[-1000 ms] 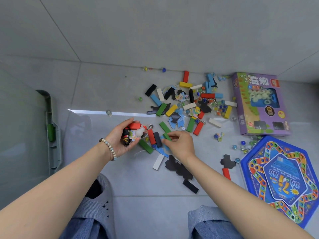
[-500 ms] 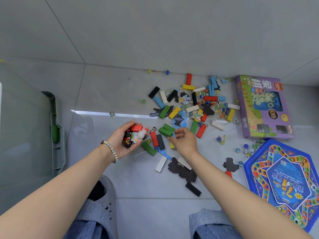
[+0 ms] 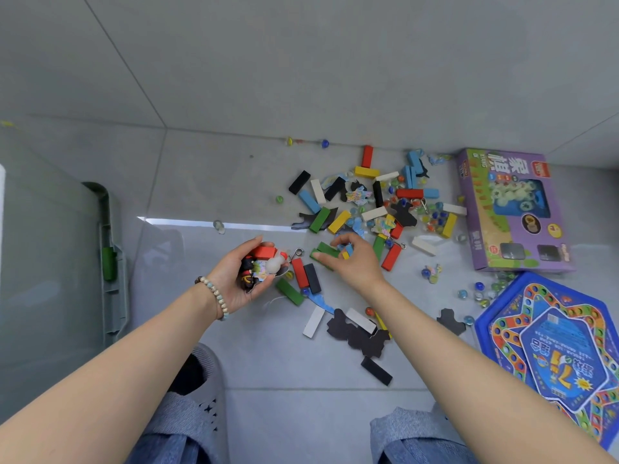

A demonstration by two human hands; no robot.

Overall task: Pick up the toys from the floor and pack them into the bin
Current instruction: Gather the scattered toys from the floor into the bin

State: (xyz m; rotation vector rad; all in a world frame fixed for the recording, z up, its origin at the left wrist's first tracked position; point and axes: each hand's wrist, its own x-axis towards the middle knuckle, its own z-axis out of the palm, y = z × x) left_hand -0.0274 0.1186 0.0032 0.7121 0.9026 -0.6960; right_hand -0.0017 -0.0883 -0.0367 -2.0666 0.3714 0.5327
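Observation:
Coloured wooden blocks, dark puzzle pieces and glass marbles lie scattered on the grey floor. My left hand is palm-up and cupped around a handful of toys: a red block, a small white figure, a dark figure and a printed piece. My right hand is just right of it, low over the pile, with its fingers pinched on green blocks and a small blue and yellow piece. The clear plastic bin with a green latch stands at the left.
A purple game box lies at the right, and a blue star-shaped game board below it. A red, a black and a green block lie between my hands. My knees and a grey slipper are at the bottom.
My right hand has moved up and to the right from the blocks near the centre and has closed on green blocks. My left hand has stayed in place with its handful.

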